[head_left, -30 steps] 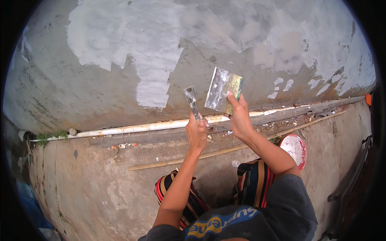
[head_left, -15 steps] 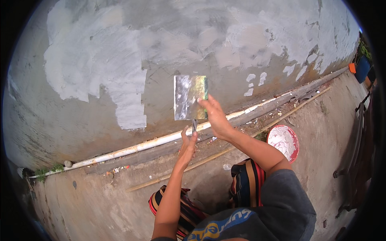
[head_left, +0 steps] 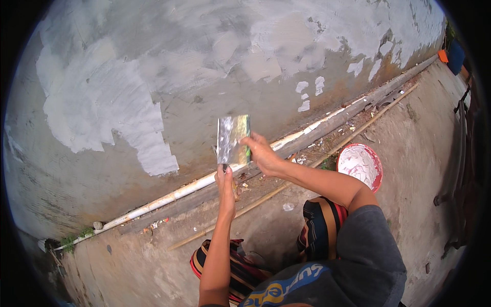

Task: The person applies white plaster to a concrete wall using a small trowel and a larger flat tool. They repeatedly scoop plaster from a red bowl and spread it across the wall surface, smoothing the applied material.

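Note:
My right hand (head_left: pixel 262 153) grips a thin rectangular sheet (head_left: pixel 231 140) by its right edge, thumb on the near face. The sheet is glossy grey on its left part and yellow-green on its right. Just below its lower left corner, my left hand (head_left: pixel 226 188) is closed round a narrow putty knife (head_left: pixel 225 167); only a short dark bit of it shows, the rest being hidden by fingers and sheet. Behind them stands a grey wall (head_left: pixel 192 110) with pale patches of white putty (head_left: pixel 146 153). A red-rimmed bucket (head_left: pixel 379 176) to the right holds white paste (head_left: pixel 358 166).
Along the wall's foot runs a white pipe (head_left: pixel 192 189). A long bamboo pole (head_left: pixel 266 198) lies on the concrete floor (head_left: pixel 148 273), with scraps between it and the wall. My knees in striped cloth (head_left: pixel 319 225) are close below my hands. Dark furniture (head_left: pixel 458 179) stands far right.
The sheet has come lower and slightly left with my right hand, and appears smaller. My left hand has shifted left; less of the putty knife shows below the sheet. The view has shifted too.

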`<state>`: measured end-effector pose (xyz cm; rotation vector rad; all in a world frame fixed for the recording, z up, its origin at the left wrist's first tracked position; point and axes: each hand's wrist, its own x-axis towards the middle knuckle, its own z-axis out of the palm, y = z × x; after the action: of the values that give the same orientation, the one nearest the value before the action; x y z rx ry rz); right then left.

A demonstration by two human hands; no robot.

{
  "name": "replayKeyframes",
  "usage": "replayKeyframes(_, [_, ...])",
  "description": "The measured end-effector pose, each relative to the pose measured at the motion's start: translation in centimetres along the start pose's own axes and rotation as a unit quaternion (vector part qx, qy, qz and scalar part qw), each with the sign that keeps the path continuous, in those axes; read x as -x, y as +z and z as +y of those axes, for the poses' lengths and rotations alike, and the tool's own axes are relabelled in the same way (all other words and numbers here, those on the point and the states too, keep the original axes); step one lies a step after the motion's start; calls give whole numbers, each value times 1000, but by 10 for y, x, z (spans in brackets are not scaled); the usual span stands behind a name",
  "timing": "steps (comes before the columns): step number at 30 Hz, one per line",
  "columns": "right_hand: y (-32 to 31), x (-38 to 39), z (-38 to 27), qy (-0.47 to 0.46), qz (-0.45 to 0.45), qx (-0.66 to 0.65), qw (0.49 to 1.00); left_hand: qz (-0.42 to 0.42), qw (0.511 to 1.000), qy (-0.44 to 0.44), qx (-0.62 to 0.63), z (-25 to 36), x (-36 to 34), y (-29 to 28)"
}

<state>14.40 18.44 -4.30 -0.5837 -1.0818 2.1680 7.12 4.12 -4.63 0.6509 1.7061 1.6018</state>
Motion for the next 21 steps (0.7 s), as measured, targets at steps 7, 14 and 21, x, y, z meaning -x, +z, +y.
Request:
replayKeyframes(7, [-76,-25,-86,-427,330,301,786,-41,997,-54,-32,0,0,-2])
replayKeyframes(14, [-98,-77,-67,-456,401,357,710,-42,996,-46,-66,-10,-10,-7])
replayKeyframes(21, [-52,-112,-66,-555,418,386,607,-38,995,-50,-77,-8,-10,-26])
